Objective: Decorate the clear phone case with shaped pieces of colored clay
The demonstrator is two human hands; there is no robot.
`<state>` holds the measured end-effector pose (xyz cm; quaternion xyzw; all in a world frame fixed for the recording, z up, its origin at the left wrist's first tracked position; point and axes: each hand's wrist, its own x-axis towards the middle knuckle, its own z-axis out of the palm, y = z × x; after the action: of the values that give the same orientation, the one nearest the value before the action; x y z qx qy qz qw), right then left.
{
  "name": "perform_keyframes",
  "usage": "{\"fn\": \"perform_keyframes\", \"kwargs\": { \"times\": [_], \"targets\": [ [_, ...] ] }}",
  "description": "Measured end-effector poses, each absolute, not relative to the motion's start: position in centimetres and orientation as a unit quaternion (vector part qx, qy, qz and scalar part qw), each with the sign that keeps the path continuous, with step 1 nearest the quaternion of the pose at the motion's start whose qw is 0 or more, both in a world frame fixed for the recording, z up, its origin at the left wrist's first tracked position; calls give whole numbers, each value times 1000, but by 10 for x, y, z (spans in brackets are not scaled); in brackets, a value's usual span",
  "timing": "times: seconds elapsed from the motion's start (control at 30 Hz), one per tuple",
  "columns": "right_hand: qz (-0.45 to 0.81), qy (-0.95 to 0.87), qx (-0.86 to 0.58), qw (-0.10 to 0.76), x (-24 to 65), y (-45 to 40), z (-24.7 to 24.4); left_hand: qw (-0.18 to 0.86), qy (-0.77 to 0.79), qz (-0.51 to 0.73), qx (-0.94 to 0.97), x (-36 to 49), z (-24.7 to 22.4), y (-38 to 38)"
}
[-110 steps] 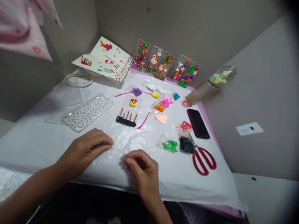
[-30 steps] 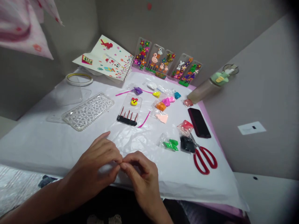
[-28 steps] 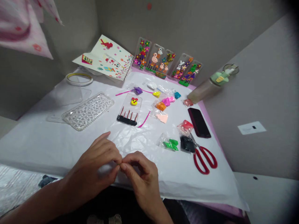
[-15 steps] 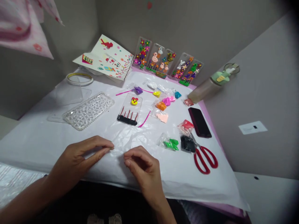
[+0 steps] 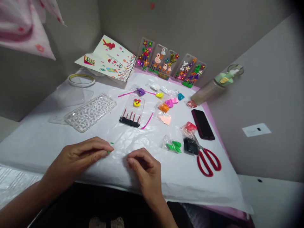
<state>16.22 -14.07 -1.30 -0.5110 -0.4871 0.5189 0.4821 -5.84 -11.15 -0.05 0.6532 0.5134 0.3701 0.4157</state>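
My left hand [image 5: 84, 155] is pinched, with a bit of green clay [image 5: 108, 152] showing at its fingertips. Just beyond them, a small green piece [image 5: 112, 143] lies on the white covering. My right hand [image 5: 146, 172] is curled near the table's front, thumb against index finger; whatever is between them, if anything, is hidden. Farther back lies a clear phone case [image 5: 133, 112] with a yellow face wearing a red bow, thin brown stems and a black clay band. Beside it are a pink tool [image 5: 147, 121] and bagged green clay [image 5: 174, 147].
Scissors [image 5: 209, 161] with red handles lie at right, by black clay [image 5: 190, 146] and a dark phone [image 5: 203, 124]. More clay packets sit mid-table. A textured clear case [image 5: 91, 112] is at left. Decorated cases [image 5: 171, 61], an open notebook [image 5: 109, 60] and a bottle [image 5: 209, 90] stand behind.
My left hand has drawn back slightly to the left. The small green piece now shows on the covering, and green clay is visible at my left fingertips. My right hand has barely shifted.
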Motion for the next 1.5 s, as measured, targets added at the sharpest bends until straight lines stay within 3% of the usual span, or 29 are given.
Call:
{"fn": "perform_keyframes", "kwargs": {
  "times": [0.5,0.9,1.5],
  "targets": [
    [510,-504,-508,477,162,-141,-13,567,487,323,581,-62,-17,-114],
    [508,-513,-511,467,162,-140,-10,485,561,332,583,-66,-13,-108],
    [507,-519,-509,462,163,-140,-11,376,548,336,667,-66,-14,-109]
  ]
}}
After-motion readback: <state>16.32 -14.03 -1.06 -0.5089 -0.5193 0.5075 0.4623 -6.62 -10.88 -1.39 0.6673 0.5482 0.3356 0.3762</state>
